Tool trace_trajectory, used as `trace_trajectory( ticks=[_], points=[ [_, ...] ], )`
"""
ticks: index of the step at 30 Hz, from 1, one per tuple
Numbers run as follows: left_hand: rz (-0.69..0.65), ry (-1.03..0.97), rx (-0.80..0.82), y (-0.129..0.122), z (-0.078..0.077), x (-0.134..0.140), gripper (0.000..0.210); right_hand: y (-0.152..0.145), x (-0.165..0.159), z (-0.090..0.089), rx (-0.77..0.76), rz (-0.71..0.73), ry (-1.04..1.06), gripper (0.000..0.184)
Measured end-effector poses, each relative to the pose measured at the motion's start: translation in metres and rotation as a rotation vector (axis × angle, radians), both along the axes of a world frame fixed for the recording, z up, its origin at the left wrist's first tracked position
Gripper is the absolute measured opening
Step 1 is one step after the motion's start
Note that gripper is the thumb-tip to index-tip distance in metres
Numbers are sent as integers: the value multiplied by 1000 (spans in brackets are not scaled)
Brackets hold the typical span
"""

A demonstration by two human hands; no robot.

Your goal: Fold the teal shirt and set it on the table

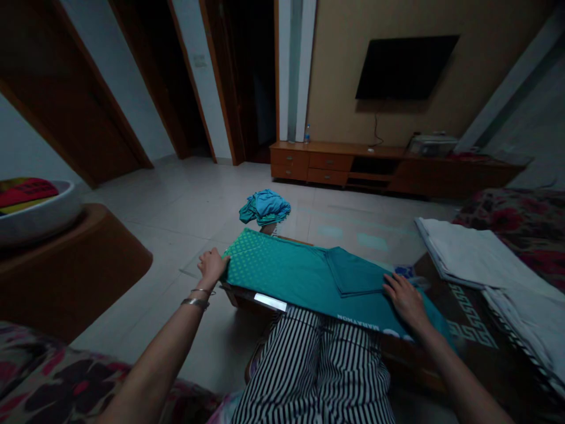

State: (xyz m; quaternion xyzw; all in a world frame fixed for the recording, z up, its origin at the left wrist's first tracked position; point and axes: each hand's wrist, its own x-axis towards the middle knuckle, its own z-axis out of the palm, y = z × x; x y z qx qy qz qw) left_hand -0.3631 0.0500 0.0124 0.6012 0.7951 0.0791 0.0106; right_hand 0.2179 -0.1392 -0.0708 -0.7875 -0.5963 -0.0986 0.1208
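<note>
**A:** Position of the teal garment (300, 274)?

**B:** Spread flat across the low surface (468, 330), directly beyond the striped trousers (318, 365). Patterned end to the left, white lettering along the near hem. One folded flap (353, 274) already turned inward near the middle.

**A:** State of the hands?

**B:** Well apart, one at each end of the cloth. Left hand (212, 266) closed over the garment's left edge, fingers curled around it, bangles (196, 302) at the wrist. Right hand (405, 300) flat and spread, palm down, pressing the cloth just right of the flap. Nothing clamped on that side.

**A:** Step in hand, by judgement?

**B:** Apparently mid-fold: one portion tucked in, right side pinned and smoothed, left edge gripped as if ready to lift.

**A:** Requirements for the next move?

**B:** Probably a steady press from the right while the left edge travels over, with edges kept parallel. Care at the near hem, hanging off the surface towards the knees.

**A:** Surroundings?

**B:** Stack of white folded cloth (468, 253) on the same surface, to the right, apart from the garment. Loose heap of blue and teal clothes (265, 207) on the floor (176, 200) beyond. White bowl (44, 215) with coloured fabric far left. Dim light; fine detail hard to confirm
</note>
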Motion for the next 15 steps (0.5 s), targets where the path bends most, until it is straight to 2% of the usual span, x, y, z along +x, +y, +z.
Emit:
trace_trajectory(
  ticks=[2,4,7,9,10,12,15],
  points=[
    [11,20,-53,-10,3,-17,57,29,-21,20,54,25,24,45],
    [-41,68,-67,-20,4,-28,52,73,-60,48,74,125,67,42],
    [-88,105,-86,-28,4,-37,45,153,-149,90,-45,400,168,34],
    [-75,55,-138,-28,4,-41,42,207,-216,111,-165,550,206,31],
    [-67,7,-164,-26,4,-43,42,232,-249,117,-256,612,209,31],
    [-53,-105,-197,-22,3,-49,43,278,-308,122,-344,692,201,30],
    [-34,-227,-214,-17,0,-59,38,334,-377,115,-411,751,169,38]
  ],
)
